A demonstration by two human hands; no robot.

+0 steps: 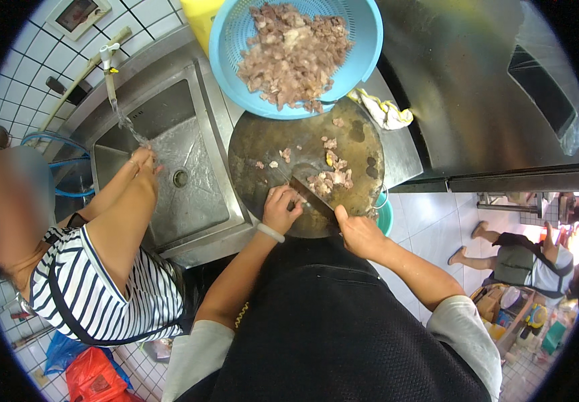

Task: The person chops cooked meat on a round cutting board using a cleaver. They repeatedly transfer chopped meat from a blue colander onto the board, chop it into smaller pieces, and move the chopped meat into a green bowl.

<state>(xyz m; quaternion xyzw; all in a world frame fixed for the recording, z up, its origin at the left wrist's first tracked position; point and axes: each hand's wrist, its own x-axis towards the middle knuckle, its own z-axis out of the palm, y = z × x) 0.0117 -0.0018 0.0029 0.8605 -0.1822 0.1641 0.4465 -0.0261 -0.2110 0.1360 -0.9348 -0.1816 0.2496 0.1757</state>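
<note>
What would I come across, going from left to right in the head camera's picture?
White tap → sink drain → left hand → knife → right hand → person in the background.

2 forearms (pixel 238 276) converging, left fingers (pixel 280 196) curled, right fingers (pixel 344 223) clenched
</note>
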